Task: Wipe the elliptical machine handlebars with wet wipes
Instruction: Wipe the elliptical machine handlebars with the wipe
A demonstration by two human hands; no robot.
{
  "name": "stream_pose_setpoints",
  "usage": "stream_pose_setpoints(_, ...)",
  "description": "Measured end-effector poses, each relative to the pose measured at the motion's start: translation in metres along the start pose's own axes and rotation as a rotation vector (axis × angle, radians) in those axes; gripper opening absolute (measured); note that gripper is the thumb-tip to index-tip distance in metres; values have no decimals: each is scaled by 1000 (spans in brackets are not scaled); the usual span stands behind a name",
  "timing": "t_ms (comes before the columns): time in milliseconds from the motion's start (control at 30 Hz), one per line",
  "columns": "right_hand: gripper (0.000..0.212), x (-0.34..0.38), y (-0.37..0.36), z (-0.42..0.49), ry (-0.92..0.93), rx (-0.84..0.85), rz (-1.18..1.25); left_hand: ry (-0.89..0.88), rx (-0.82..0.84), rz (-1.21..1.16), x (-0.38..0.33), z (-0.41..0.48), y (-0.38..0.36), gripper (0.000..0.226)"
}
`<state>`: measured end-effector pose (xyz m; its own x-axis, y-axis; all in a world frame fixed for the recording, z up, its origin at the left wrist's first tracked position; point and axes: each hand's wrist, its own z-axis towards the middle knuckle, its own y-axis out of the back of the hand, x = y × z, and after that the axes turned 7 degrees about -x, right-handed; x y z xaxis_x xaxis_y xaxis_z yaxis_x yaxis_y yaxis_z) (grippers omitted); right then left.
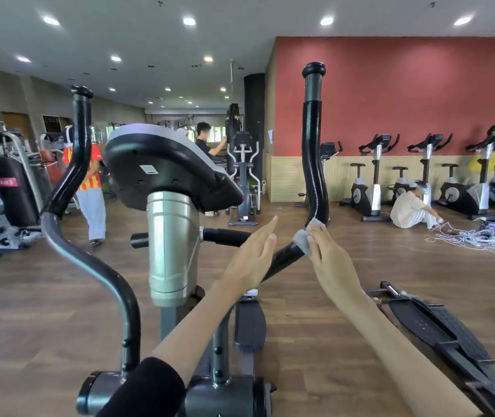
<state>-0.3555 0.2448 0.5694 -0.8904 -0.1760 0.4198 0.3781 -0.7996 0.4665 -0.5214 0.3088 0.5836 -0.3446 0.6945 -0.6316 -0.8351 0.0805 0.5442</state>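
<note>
Punching bag (11, 188), far left: dark, with a red label whose white lettering is too blurred to read with confidence.

Left handlebar (82, 152): a black padded sleeve over a curved grey tube, ending in a knob cap. It looks rigid and fixed to the machine; nothing is touching it.

Console (162, 164): seen from behind, on a silver column (172, 245). It carries a small white sticker whose print is too small to read.

Short fixed grip (225, 236): a black bar sticking out sideways from the column, just behind the left hand.

Left hand (253, 257): fingers straight and together, palm open, holding nothing. It hovers beside the lower bend of the right handlebar, and contact cannot be confirmed.

Wet wipe (306, 237): a small pale grey sheet, limp and thin. It is draped over the bend of the right handlebar, likely damp and apt to bunch or slide, so it is best pinned flat under the fingers.

Right hand (327, 254): fingers closed over the wipe, pressing it onto the bar.

Right handlebar (314, 164): a glossy black sleeve on an upright tube with a grey collar and a knob on top. It is stiff and possibly slick when wet. Being a pivoting arm, it may swing, so bracing it low with the free hand seems sensible.

Hanging bag (234, 118), in the background: white marks, illegible.

Row of exercise bikes (372, 188), against the red wall: no readable branding.
</note>
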Motion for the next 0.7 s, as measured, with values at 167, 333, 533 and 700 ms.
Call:
stream_pose_setpoints(167,35,24,-10,-41,-91,37,88,80,-36,-14,8,-57,17,47)
stream_pose_setpoints(333,37,56,-22,-80,-178,102,164,141,-74,-13,17,-110,30,48)
stream_pose_setpoints(533,33,90,-47,-122,-221,219,274,287,-167,-30,26,-171,48,46)
stream_pose_setpoints(700,30,121,-70,-157,-185,335,373,407,-230,2,48,-216,58,48)
